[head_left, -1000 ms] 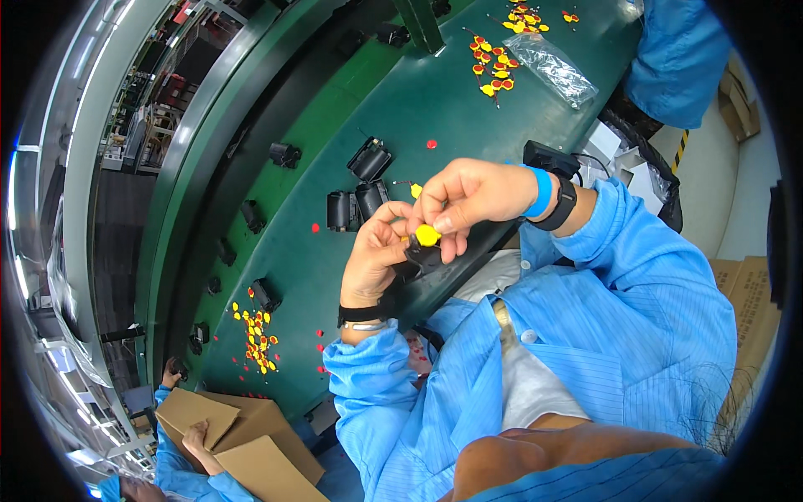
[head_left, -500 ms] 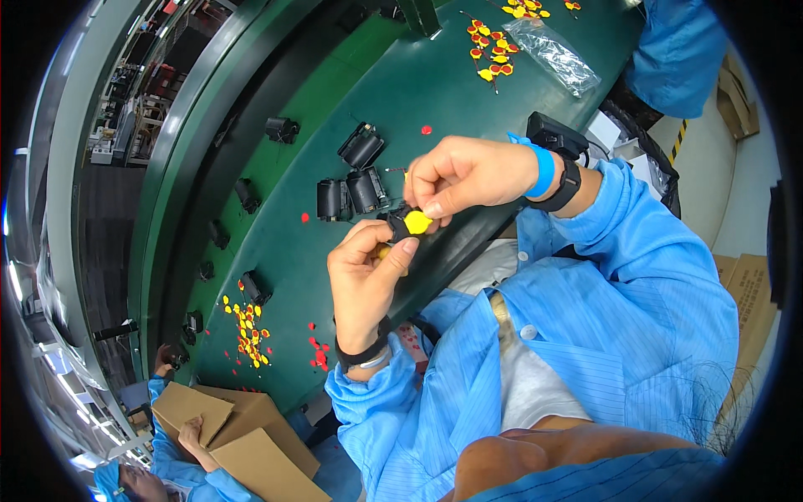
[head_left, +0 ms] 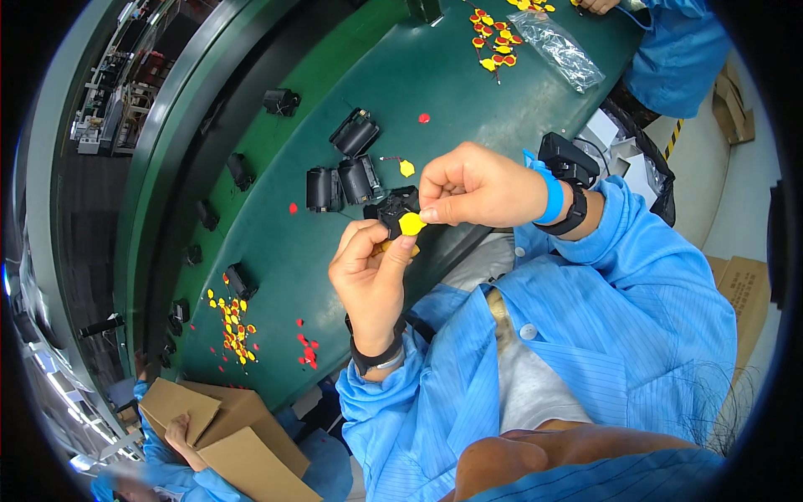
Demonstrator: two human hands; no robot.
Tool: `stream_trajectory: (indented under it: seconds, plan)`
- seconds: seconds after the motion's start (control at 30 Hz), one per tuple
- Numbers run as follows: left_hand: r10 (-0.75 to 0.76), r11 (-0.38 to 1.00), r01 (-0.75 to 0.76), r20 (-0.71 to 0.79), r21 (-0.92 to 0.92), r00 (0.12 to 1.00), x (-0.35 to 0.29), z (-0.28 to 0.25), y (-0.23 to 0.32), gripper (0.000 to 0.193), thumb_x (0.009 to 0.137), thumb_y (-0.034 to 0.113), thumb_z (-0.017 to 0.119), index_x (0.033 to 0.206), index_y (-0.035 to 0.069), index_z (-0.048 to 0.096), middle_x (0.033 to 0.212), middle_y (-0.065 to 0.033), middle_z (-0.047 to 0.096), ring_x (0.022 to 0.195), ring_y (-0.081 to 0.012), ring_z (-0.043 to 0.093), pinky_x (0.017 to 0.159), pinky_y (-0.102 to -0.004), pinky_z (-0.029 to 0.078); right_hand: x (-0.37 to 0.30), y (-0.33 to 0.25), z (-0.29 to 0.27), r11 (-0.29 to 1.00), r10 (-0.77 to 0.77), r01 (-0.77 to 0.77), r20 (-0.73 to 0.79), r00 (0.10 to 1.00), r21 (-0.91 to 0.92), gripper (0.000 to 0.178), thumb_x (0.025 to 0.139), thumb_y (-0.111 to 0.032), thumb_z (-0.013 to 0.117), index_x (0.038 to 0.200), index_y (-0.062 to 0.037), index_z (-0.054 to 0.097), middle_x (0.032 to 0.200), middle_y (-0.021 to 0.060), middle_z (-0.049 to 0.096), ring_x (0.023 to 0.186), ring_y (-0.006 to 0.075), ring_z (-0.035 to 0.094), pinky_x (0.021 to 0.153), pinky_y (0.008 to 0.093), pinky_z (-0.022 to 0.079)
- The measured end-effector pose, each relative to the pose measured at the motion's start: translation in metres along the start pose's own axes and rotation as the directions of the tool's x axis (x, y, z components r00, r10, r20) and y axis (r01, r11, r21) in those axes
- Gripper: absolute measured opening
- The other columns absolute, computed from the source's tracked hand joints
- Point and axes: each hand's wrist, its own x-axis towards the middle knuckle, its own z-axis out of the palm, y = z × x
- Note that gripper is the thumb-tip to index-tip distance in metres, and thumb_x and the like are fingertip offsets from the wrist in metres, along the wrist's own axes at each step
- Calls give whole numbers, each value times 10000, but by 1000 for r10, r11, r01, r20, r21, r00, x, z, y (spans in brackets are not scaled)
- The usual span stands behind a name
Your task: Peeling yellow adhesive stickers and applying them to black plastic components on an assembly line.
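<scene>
Pinches yellow disc [head_left: 411, 223], just twelve o'clock of view centre, with right hand [head_left: 485, 188] at two; clamps black housing [head_left: 391, 209] with left hand [head_left: 368, 261] at eight. Probably light, stiff; best held by rim.

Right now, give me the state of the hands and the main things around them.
Left hand: closed on the black part
Right hand: fingertips pinched at the yellow disc
Yellow disc: against the black part
Loose yellow piece: lying flat, wire extended
Three black housings: lying grouped on the green table
Cardboard box: open, flaps spread
Clear plastic bag: wrinkled, lying on the table
</scene>
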Motion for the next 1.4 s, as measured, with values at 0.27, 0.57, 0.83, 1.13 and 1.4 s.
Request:
stream_trajectory:
  seconds: [0.27,0.57,0.83,1.13,1.4]
  plan:
    - [8,998,-10,22,64,1000,-4,-5,-2,126,771,-94,680,831,-89,569,898,-63,519,712,-98,588,615,-191,484,2,3,3,999,23,-23,13,1000,-31,89,860,-61,644,852,20,608,709,-5,586,642,27,514,552,187,412]
    - [17,992,-18,9,129,1000,-7,-5,0,137,760,-79,702,813,-79,575,868,-58,519,687,-80,563,588,-185,468,3,-2,10,987,-4,0,-25,1000,-158,97,852,-69,653,837,17,610,697,-7,581,624,23,485,537,193,401]
    - [71,994,-67,-45,87,997,-6,-4,-9,117,757,-75,693,796,-67,584,861,-50,517,669,-50,502,567,-168,425,8,-9,15,955,57,-83,-100,993,-285,117,800,-74,680,779,20,614,658,16,601,601,47,512,523,224,416]
    - [67,991,-62,-38,116,997,-8,-7,-9,98,745,-87,672,776,-65,582,860,-51,518,674,-52,497,571,-172,427,14,-2,18,991,81,-89,-88,993,-98,170,813,-107,714,872,27,627,703,8,588,609,28,500,513,186,386]
    - [109,978,-101,-35,183,993,-8,-5,-2,94,738,-98,664,764,-68,579,852,-64,529,654,-59,514,542,-175,428,22,19,23,1000,-7,7,6,1000,4,134,822,-73,693,852,34,618,676,-17,547,599,12,450,499,191,352]
